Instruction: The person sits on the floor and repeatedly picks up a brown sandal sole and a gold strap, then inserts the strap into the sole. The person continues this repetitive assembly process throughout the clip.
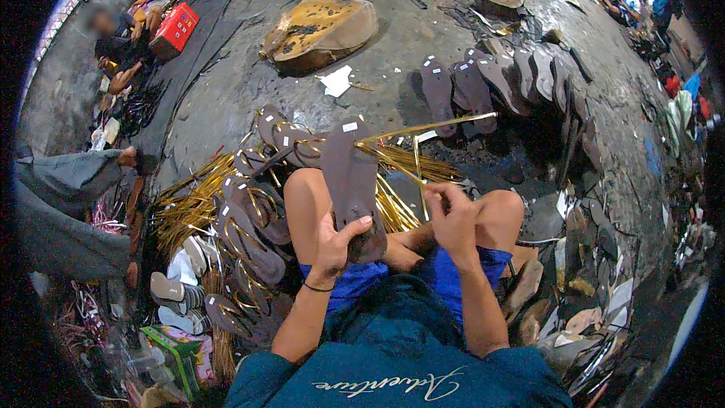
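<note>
My left hand (331, 248) grips a dark brown sandal sole (351, 174) near its lower end, thumb across the face and fingers behind. The sole stands nearly upright over my crossed legs, with a small white label at its top. From its upper right edge runs a shiny gold strap (398, 168) down to my right hand (453, 219), whose fingers are pinched together on it. Another gold length (427, 128) sticks out to the right from the same edge. Behind the sole lies a bundle of gold strips (396, 208).
Brown sandals with gold straps (249, 245) pile up at my left. Bare brown soles (438, 91) stand in a curved row at the far right. Ahead sits a round wooden block (321, 34). A red box (175, 30) and another person (113, 38) are at the far left.
</note>
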Motion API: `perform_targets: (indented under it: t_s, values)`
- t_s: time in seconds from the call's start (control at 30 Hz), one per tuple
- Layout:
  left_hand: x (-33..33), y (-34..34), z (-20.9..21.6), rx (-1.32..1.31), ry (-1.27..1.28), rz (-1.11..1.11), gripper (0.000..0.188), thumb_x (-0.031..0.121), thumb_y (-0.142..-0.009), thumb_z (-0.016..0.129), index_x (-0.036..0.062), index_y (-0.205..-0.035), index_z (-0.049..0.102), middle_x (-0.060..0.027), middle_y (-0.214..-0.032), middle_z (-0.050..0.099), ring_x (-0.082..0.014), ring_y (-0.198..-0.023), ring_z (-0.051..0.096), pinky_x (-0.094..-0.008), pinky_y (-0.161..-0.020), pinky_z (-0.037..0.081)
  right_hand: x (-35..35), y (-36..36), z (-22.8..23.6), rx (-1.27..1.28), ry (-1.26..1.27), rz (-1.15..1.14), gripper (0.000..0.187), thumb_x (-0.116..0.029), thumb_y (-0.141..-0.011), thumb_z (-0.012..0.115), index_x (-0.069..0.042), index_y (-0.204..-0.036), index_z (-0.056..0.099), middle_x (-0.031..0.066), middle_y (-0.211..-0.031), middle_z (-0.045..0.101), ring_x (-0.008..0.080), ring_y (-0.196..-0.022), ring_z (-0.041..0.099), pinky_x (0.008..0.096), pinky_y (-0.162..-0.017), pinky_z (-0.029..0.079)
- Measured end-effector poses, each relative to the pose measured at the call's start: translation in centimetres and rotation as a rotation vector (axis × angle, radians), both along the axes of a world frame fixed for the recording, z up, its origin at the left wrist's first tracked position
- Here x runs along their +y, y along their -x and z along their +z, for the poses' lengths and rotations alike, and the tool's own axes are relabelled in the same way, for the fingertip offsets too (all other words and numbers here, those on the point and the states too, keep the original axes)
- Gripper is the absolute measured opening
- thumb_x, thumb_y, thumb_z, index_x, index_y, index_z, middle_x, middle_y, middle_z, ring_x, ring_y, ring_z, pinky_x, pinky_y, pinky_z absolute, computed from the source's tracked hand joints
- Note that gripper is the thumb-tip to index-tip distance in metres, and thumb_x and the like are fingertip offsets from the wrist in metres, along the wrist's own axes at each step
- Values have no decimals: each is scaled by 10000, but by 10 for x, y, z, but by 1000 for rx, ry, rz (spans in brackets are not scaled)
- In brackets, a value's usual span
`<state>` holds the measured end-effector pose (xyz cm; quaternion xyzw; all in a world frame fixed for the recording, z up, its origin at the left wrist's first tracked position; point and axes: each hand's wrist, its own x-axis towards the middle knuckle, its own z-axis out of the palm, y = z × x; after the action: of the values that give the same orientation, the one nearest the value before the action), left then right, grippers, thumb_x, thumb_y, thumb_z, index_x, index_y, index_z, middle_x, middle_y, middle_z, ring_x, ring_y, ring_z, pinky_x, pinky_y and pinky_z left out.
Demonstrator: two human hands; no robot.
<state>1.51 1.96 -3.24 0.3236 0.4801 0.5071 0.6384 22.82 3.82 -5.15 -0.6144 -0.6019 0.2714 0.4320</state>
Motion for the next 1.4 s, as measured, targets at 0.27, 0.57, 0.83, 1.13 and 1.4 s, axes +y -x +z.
perform_targets:
  t_s: [0.27,0.57,0.83,1.13,1.4]
  values:
    - [5,-28,11,250,-283,12,481,22,-826,574,-40,-1287,453,-109,-1125,609,-198,-1005,591,-332,-892,484,-16,12,40,242,166,216,153,-117,-872,675,0,-950,614,111,-840,676,204,-759,668,318,-676,527]
    - [-4,-36,28,404,-346,-10,558,17,-824,610,-33,-1337,395,-124,-1195,579,-230,-1056,580,-343,-960,453,-15,26,48,22,-93,36,181,-80,-826,726,11,-901,589,94,-764,670,159,-697,678,274,-621,524]
    - [-5,-43,22,356,-350,77,455,34,-847,601,-51,-1262,435,-120,-1055,628,-194,-962,606,-315,-875,484,-20,31,42,-4,-232,167,158,-53,-779,700,0,-879,589,160,-816,626,334,-769,644,368,-665,519]
    - [-4,-34,15,239,-303,62,436,20,-825,607,-18,-1242,483,-94,-1057,628,-180,-950,608,-294,-871,484,-6,24,36,-11,-88,345,164,-75,-805,717,-3,-815,570,133,-803,559,283,-752,584,348,-661,463]
    - [3,-13,19,-160,76,-117,520,104,-802,616,-2,-1284,455,-83,-1105,595,-165,-984,580,-290,-904,459,-16,15,-15,1332,581,498,267,-148,-912,654,-37,-1148,599,70,-1036,650,134,-879,615,260,-742,504]
